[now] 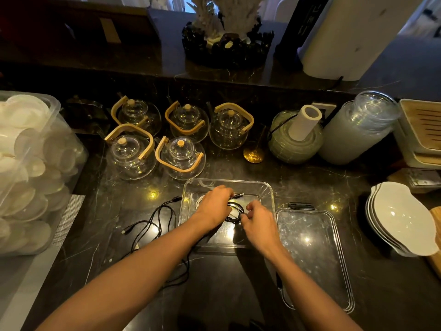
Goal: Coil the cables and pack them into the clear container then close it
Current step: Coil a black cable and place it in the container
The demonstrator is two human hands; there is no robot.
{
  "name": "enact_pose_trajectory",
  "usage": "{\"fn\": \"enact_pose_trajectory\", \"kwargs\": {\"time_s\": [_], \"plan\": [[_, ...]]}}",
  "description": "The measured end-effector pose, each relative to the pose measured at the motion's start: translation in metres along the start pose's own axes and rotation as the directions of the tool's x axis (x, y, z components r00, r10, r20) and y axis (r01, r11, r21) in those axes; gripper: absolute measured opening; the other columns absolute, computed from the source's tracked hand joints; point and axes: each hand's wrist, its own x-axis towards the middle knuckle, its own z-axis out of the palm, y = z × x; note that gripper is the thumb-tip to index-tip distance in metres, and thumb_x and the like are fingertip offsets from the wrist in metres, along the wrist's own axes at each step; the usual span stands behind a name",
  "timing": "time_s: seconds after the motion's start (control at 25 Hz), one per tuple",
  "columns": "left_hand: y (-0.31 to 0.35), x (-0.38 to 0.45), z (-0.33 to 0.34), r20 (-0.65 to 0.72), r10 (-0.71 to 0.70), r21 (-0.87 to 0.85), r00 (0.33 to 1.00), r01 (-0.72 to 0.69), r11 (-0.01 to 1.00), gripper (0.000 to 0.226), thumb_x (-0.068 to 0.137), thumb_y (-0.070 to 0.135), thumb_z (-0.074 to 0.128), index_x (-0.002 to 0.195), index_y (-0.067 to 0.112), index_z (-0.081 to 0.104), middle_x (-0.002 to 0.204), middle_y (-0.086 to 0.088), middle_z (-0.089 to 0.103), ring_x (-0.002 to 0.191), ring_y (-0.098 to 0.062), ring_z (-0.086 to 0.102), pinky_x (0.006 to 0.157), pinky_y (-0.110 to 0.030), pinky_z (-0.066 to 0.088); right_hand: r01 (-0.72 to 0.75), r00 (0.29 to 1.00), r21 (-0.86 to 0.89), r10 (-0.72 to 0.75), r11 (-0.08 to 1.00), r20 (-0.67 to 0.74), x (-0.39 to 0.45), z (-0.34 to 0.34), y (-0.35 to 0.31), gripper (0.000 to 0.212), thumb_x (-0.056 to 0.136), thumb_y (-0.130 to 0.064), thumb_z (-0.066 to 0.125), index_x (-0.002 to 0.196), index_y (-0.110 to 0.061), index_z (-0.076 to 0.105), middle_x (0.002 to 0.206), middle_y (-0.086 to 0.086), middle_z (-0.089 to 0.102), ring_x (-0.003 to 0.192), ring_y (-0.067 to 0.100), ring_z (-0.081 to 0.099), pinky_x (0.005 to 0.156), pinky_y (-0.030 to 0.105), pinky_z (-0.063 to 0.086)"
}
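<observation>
Both hands, left [214, 203] and right [259, 223], grip coiled black cable [235, 210] inside clear plastic container [268, 192], preventing unwinding | loose black cable [155, 220] awaits on table [310, 177] | lid [312, 254] alongside, ready.

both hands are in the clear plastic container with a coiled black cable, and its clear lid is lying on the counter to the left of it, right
Not quite: the clear lid lies on the dark counter to the right of the clear plastic container, not the left. The head view shows this. The left hand and right hand are in the container with the coiled black cable.
</observation>
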Motion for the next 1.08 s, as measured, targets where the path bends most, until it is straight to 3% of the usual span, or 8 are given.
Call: {"fn": "enact_pose_trajectory", "kwargs": {"time_s": [0.2, 0.4, 0.6, 0.76, 0.88, 0.96, 1.08], "plan": [[-0.002, 0.004, 0.000, 0.003, -0.054, -0.044, 0.999, 0.054, 0.998, 0.033, 0.082, 0.014, 0.077, 0.114, 0.013, 0.069, 0.109, -0.007, 0.067, 0.099, -0.027, 0.066, 0.086, -0.041, 0.056, -0.055, 0.998, 0.000, 0.055, 0.999, 0.029, 0.016, 0.011, -0.002, 0.011, 0.098, -0.022, 0.064, 0.100, -0.019, 0.054, 0.094, 0.006, 0.070, 0.080, 0.025, 0.071, 0.073, 0.045, 0.060], [-0.004, 0.014, 0.002, 0.040, -0.125, -0.031, 0.991, 0.126, 0.992, 0.015, 0.090, 0.021, 0.072, 0.092, 0.007, 0.067, 0.092, -0.012, 0.070, 0.089, -0.032, 0.068, 0.078, -0.042, 0.056, -0.174, 0.984, 0.046, 0.172, 0.984, 0.048, 0.041, 0.025, 0.003, 0.009, 0.098, -0.019, 0.061, 0.093, -0.019, 0.054, 0.088, 0.009, 0.071, 0.079, 0.028, 0.072, 0.070, 0.049, 0.062], [0.004, 0.018, 0.009, 0.062, -0.114, 0.117, 0.992, 0.106, 0.988, 0.010, 0.092, 0.007, 0.062, 0.100, 0.004, 0.067, 0.107, -0.019, 0.068, 0.101, -0.039, 0.066, 0.081, -0.044, 0.054, -0.168, 0.981, -0.040, 0.171, 0.985, 0.089, 0.050, 0.025, 0.000, 0.012, 0.097, -0.017, 0.060, 0.085, -0.014, 0.060, 0.088, 0.010, 0.072, 0.074, 0.029, 0.072, 0.070, 0.043, 0.062], [0.008, 0.016, 0.014, 0.064, -0.071, 0.207, 0.995, 0.057, 0.977, 0.018, 0.092, 0.002, 0.058, 0.106, 0.005, 0.069, 0.113, -0.018, 0.064, 0.103, -0.039, 0.066, 0.084, -0.044, 0.052, -0.102, 0.988, -0.164, 0.119, 0.981, 0.100, 0.048, 0.029, 0.000, 0.011, 0.096, -0.010, 0.053, 0.095, -0.007, 0.064, 0.102, 0.015, 0.069, 0.091, 0.036, 0.067, 0.069, 0.034, 0.045], [0.004, 0.012, 0.012, 0.083, -0.042, 0.170, 0.996, 0.028, 0.985, 0.013, 0.092, 0.005, 0.057, 0.103, 0.009, 0.065, 0.106, -0.015, 0.068, 0.097, -0.036, 0.067, 0.081, -0.045, 0.055, -0.046, 0.994, -0.127, 0.057, 0.991, 0.089, 0.042, 0.025, 0.000, 0.009, 0.099, -0.010, 0.052, 0.103, -0.007, 0.059, 0.105, 0.014, 0.067, 0.095, 0.035, 0.066, 0.069, 0.035, 0.043], [0.002, 0.011, 0.006, 0.103, -0.044, 0.098, 0.994, 0.034, 0.995, 0.009, 0.094, 0.010, 0.057, 0.102, 0.011, 0.061, 0.101, -0.014, 0.070, 0.094, -0.035, 0.067, 0.079, -0.046, 0.055, -0.054, 0.993, -0.051, 0.059, 0.997, 0.100, 0.039, 0.022, -0.001, 0.004, 0.100, -0.013, 0.053, 0.097, -0.015, 0.053, 0.099, 0.012, 0.068, 0.087, 0.033, 0.068, 0.069, 0.040, 0.053], [0.000, 0.008, -0.007, 0.187, -0.065, -0.043, 0.980, 0.075, 0.996, 0.012, 0.097, 0.018, 0.056, 0.105, 0.013, 0.063, 0.099, -0.011, 0.069, 0.092, -0.030, 0.066, 0.081, -0.046, 0.055, -0.077, 0.992, 0.055, 0.071, 0.995, 0.105, 0.036, 0.015, 0.000, 0.018, 0.099, -0.017, 0.055, 0.086, -0.026, 0.046, 0.088, 0.007, 0.067, 0.073, 0.030, 0.071, 0.067, 0.052, 0.061]]}}
